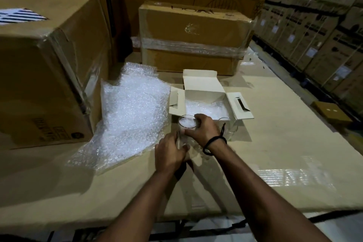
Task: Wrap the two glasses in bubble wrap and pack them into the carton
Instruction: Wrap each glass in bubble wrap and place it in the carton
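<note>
A clear glass (186, 126) stands upright just in front of the small white carton (204, 89), with crumpled bubble wrap showing inside its mouth. My left hand (170, 152) grips its lower side. My right hand (204, 129) is closed over its rim and far side. A second clear glass (230, 126) stands to the right, partly hidden behind my right wrist. The carton is open with flaps spread, and bubble wrap (208, 109) lies in its bottom. A large loose sheet of bubble wrap (131, 112) lies to the left.
A big brown box (45, 61) stands at the left and a taped brown box (194, 37) behind the carton. Stacked boxes (318, 31) line the right side. The work surface (275, 143) is flat cardboard, with its front edge near my forearms.
</note>
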A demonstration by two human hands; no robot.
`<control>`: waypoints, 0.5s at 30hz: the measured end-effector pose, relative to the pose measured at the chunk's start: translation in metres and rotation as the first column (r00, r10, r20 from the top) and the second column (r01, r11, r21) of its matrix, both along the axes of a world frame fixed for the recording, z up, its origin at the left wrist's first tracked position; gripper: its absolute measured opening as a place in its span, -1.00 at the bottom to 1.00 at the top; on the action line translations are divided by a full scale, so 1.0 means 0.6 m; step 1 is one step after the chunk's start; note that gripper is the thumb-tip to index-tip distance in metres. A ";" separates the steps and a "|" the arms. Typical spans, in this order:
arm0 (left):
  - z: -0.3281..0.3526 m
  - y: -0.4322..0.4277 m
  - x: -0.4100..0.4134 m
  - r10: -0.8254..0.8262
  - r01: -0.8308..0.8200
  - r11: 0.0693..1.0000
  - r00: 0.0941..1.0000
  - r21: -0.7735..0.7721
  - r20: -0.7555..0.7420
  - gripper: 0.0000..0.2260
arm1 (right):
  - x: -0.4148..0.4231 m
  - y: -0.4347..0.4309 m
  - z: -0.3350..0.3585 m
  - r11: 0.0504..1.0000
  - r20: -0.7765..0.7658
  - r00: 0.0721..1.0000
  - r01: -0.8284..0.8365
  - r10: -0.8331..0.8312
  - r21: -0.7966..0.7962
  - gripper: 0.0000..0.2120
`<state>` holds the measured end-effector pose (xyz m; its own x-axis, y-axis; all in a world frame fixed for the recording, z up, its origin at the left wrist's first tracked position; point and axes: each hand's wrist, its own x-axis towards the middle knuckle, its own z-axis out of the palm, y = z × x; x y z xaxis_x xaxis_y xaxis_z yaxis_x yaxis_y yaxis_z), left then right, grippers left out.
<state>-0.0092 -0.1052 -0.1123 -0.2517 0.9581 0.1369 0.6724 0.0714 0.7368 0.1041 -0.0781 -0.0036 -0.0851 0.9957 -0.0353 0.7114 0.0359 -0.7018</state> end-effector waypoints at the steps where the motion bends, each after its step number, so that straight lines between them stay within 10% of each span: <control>1: 0.001 -0.003 -0.001 0.007 -0.011 0.999 0.995 0.039 0.096 -0.64 | 0.001 0.000 0.001 1.000 -0.032 0.999 0.020 -0.020 0.004 -0.43; 7: 0.021 -0.002 -0.008 0.187 -0.275 0.939 0.913 0.208 0.363 -0.51 | 0.042 0.037 0.031 0.997 -0.291 0.954 0.080 -0.076 0.004 -0.38; 15: 0.022 0.080 -0.012 0.173 -0.172 0.984 0.984 -0.034 0.046 -0.55 | 0.106 0.206 0.072 0.960 -0.515 0.844 0.002 -0.151 -0.279 -0.68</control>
<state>-0.0163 -0.0570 -0.0992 -0.4195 0.9031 0.0923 0.6116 0.2060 0.7639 0.1675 0.0457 0.0394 -0.0892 0.9609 -0.2622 0.2238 -0.2372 -0.9453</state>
